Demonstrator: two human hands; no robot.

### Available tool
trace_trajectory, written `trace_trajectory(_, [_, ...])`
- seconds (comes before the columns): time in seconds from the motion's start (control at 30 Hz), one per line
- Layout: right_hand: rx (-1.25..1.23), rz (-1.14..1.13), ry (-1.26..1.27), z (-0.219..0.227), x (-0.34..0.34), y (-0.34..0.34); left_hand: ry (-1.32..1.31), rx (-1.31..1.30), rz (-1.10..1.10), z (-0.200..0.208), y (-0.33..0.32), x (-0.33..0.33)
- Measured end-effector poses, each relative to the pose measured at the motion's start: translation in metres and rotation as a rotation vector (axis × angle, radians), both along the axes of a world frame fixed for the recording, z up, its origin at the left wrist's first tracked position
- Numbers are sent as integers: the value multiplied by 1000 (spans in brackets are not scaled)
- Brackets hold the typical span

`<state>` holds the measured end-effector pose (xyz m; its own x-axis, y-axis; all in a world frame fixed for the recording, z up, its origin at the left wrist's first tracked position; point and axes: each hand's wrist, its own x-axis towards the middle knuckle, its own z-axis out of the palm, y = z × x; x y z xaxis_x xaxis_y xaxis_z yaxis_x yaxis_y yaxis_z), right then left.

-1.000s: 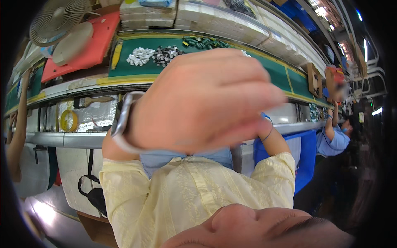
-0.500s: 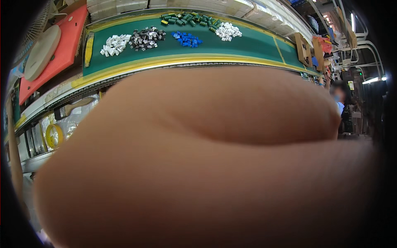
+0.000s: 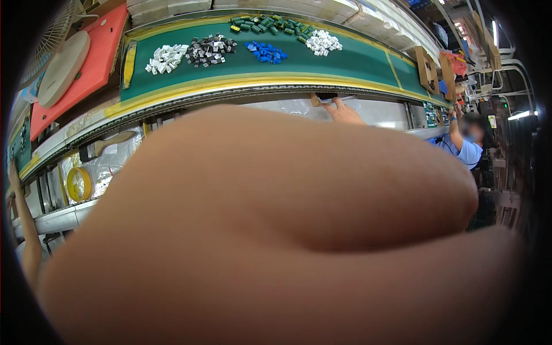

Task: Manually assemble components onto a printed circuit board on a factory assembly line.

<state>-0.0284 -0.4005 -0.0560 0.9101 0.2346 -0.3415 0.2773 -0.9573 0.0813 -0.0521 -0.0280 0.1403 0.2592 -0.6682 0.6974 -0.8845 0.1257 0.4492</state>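
A large, blurred expanse of bare skin (image 3: 247, 190), very close to the camera, fills the middle and bottom of the view. I take it for my left hand or arm; its fingers do not show. Beyond its top edge my right hand (image 3: 347, 112) reaches to the near side of the conveyor. Its fingertips appear closed on a small dark object with a tan end (image 3: 315, 99), partly hidden and too small to name. On the green conveyor belt (image 3: 362, 70) lie heaps of white connectors (image 3: 167, 59), black-and-grey parts (image 3: 211, 50), blue parts (image 3: 265, 53), green capacitors (image 3: 270, 24) and more white connectors (image 3: 324, 43).
Below the belt at left are a brush (image 3: 109, 144) and a yellow tape roll (image 3: 79, 184). A red board (image 3: 80, 75) carries a round beige disc (image 3: 64, 69) beside a fan (image 3: 54, 37). Cardboard (image 3: 426, 70) stands far right. A blue-clad co-worker (image 3: 468, 152) is right; another person's arm (image 3: 27, 230) is left.
The near skin has dropped lower in the view, uncovering my right hand, the dark object and the shelf below the belt. More of both neighbouring people shows. The heaps keep their arrangement.
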Motion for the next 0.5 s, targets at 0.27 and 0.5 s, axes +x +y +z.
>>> trace_trajectory(0.27, [320, -174, 94, 17, -3, -6, -8, -6, 30, -1, 5, -4])
trace_trajectory(0.5, [677, -408, -53, -19, 16, -71, -24, -23, 35, 1, 5, -7])
